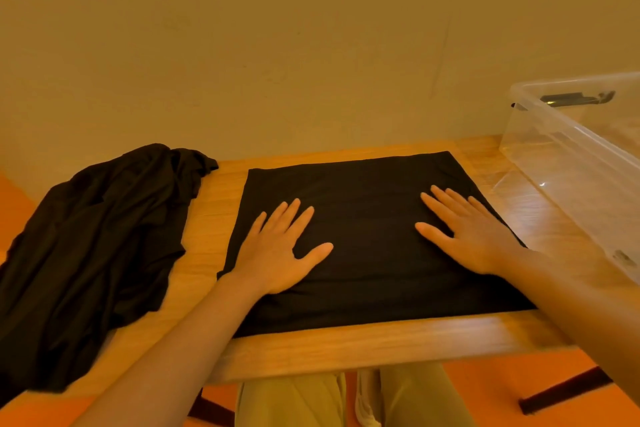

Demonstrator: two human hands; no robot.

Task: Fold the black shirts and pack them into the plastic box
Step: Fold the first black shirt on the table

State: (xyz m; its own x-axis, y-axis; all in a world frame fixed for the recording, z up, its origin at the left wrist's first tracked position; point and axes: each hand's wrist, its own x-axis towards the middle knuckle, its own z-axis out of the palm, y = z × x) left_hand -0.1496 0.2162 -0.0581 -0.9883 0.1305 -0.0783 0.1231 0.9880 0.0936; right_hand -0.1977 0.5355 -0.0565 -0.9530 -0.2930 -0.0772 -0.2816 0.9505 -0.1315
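A black shirt (367,204), folded into a flat rectangle, lies in the middle of the wooden table (311,347). My left hand (280,250) presses flat on its left part with the fingers spread. On its right part, near the right edge, my right hand (467,232) lies flat with straight fingers too. A second black shirt (93,253) sits crumpled in a heap at the table's left end. The clear plastic box (571,156) stands at the right end, open on top, with nothing visible inside.
A plain wall rises right behind the table. The table's front edge runs just below the folded shirt. My legs and an orange floor show under the table, along with a dark table leg (564,392) at the lower right.
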